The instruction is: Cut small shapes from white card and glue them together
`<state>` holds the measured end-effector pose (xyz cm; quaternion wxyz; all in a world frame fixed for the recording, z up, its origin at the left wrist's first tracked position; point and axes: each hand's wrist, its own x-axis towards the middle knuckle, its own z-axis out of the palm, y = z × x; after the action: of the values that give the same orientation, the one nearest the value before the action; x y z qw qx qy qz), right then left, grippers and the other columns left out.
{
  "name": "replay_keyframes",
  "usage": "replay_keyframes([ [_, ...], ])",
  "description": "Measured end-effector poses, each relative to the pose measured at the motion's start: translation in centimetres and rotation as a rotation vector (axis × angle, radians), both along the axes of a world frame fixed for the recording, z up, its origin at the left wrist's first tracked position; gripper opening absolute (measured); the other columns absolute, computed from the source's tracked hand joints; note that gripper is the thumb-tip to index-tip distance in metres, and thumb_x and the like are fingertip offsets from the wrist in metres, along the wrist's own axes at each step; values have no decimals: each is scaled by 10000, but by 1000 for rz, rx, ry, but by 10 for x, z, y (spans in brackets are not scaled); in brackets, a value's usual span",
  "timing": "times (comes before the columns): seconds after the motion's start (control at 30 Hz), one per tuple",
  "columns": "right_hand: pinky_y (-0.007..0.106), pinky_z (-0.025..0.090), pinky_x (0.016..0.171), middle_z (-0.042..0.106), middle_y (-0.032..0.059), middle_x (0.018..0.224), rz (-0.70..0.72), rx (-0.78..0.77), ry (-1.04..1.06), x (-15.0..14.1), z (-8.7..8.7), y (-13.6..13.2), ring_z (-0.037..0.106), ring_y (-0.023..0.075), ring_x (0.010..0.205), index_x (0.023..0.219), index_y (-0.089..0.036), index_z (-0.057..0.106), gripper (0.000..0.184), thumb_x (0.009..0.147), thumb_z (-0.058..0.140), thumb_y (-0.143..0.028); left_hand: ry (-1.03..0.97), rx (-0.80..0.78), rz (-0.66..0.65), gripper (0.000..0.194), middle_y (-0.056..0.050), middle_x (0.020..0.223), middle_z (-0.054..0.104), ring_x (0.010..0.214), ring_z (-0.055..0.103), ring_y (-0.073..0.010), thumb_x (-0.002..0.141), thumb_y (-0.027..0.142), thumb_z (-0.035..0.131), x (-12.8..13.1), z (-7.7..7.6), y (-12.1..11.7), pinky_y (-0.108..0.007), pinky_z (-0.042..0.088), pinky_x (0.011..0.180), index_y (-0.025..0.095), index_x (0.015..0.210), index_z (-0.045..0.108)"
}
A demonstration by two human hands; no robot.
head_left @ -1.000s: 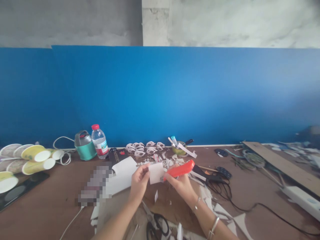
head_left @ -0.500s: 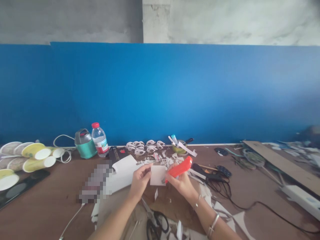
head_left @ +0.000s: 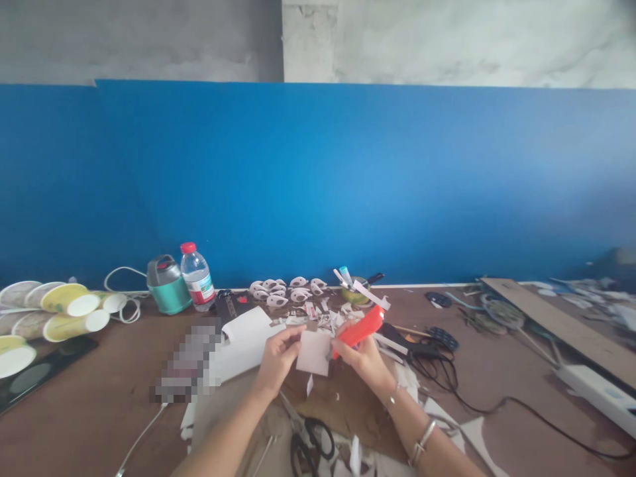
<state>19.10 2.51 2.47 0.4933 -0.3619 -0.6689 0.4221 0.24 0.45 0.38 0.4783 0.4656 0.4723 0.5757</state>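
Note:
My left hand point(head_left: 282, 358) pinches the left edge of a small white paper square point(head_left: 314, 352) between thumb and fingers. In my right hand point(head_left: 362, 358) is a red-orange utility knife point(head_left: 362, 329). Its lower end is close to the square's right edge; whether the blade touches the paper I cannot tell. Just below the square stands a tiny white paper scrap point(head_left: 310, 385). Scissors point(head_left: 304, 427) with black handles lie nearer to me, among paper offcuts point(head_left: 356, 457).
Larger white paper sheets point(head_left: 243, 344) lie left of my hands. Behind are several white bird-head-like cutouts point(head_left: 275, 289) and a green cup point(head_left: 356, 291) with tools. A bottle point(head_left: 197, 278) stands at the back left, paper cups point(head_left: 69, 305) at the far left. A black cable point(head_left: 489, 414) runs right.
The paper square has tilted and dropped slightly, its right edge turned a little. The knife has shifted slightly up and right from the paper. My left hand has barely moved.

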Motion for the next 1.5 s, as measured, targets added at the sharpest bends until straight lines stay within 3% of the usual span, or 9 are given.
replay_keyframes([
  [0.53,305,444,654,579,6,627,-125,9,27,4,-2,5,554,169,630,651,-183,546,202,753,632,-334,-33,-22,-7,315,-82,883,736,810,650,-236,650,209,640,-1,-2,2,-298,473,706,134,945,719],
  [0.67,255,432,516,566,-6,650,-267,-94,160,6,-3,7,519,142,572,720,-185,543,252,717,669,-404,-79,-35,-19,323,-84,865,737,742,647,-217,657,238,650,-1,-8,3,-278,464,652,135,957,713],
  [0.83,211,382,417,556,-26,590,-353,-158,233,4,-7,8,498,135,518,908,-203,566,328,725,658,-460,-147,17,23,344,-92,946,723,876,642,-238,690,272,666,0,-11,4,-290,472,742,141,1008,682],
  [0.97,234,393,427,502,-55,466,-347,-171,169,3,-5,6,470,132,436,1024,-184,586,385,761,621,-463,-141,52,66,329,-88,999,709,931,631,-239,707,271,657,1,-9,3,-295,470,786,151,1013,664],
  [1.1,278,473,545,574,-13,567,-326,-151,125,3,-1,1,578,177,596,1146,-207,546,417,812,559,-457,-121,62,80,330,-87,1001,703,938,630,-232,718,263,643,2,-5,1,-298,473,796,152,1029,648],
  [1.2,330,498,619,590,-3,590,-287,-129,106,3,-2,0,604,194,606,1210,-212,497,445,839,518,-457,-116,56,87,333,-86,983,705,928,632,-235,705,266,646,3,-2,-1,-305,475,789,152,1018,649],
  [1.4,330,497,729,622,18,806,-149,1,56,2,-14,2,616,201,743,1169,-247,471,422,793,600,-387,-125,52,73,353,-92,965,697,885,640,-225,717,289,657,5,-1,-2,-294,482,737,151,1037,605],
  [1.5,313,498,696,611,5,775,-64,16,-2,2,-17,2,605,193,721,1166,-245,461,454,764,639,-358,-133,58,61,368,-100,962,693,870,645,-226,711,296,672,5,-2,-1,-286,484,704,147,1036,583],
])
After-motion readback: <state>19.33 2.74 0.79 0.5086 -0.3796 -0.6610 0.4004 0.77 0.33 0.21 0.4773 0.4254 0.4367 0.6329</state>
